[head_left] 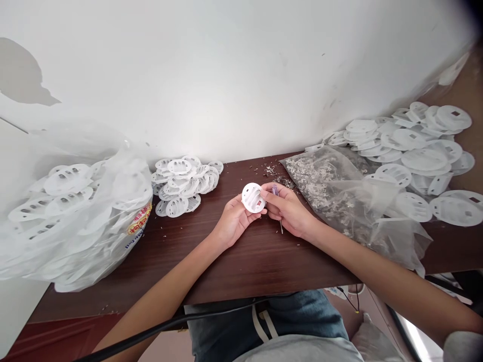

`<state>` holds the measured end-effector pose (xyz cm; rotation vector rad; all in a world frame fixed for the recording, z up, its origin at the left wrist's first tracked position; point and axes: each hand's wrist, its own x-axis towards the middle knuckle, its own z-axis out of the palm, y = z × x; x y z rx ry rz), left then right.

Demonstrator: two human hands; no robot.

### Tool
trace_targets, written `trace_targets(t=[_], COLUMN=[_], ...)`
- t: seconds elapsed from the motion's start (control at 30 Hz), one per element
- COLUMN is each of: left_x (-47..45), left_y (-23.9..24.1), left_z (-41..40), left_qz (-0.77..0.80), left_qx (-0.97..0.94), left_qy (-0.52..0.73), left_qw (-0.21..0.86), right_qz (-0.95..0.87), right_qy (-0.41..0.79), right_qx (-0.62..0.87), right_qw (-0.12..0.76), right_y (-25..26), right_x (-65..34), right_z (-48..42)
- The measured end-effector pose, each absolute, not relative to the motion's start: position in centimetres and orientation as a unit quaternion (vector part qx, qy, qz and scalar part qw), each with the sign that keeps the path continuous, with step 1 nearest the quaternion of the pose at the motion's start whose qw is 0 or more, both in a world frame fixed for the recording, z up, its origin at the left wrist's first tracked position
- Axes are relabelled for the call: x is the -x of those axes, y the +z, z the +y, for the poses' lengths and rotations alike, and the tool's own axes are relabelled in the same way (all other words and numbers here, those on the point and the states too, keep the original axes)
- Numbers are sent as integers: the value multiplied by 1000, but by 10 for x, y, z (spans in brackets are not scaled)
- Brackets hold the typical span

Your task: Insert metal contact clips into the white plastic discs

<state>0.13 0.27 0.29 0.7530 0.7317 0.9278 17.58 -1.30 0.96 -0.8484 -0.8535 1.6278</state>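
Note:
My left hand [234, 219] holds a round white plastic disc [252, 197] upright over the dark wooden table [241, 261], fingers closed around its lower edge. My right hand [290, 210] is closed around a small screwdriver with a purple handle [275, 190]; its thin metal shaft [281, 226] sticks out below the palm. The right fingertips touch the disc's right edge.
A pile of white discs [184, 183] lies by the wall at centre left. A big clear bag of discs [75, 216] fills the left. A clear bag of small metal parts [339, 196] and a heap of discs [422, 156] lie right. A black cable [177, 324] runs under the table edge.

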Motion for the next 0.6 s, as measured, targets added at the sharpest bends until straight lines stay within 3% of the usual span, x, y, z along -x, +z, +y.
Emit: trace_targets(t=[0.6], left_x=[3], left_y=[2], left_z=[1], left_qz=[333], left_qx=[-413], left_qy=[448], left_qw=[720], right_qz=[-336], right_qy=[720], right_qx=[321], right_qw=[515], right_y=[12], right_x=[-173], right_z=[-20])
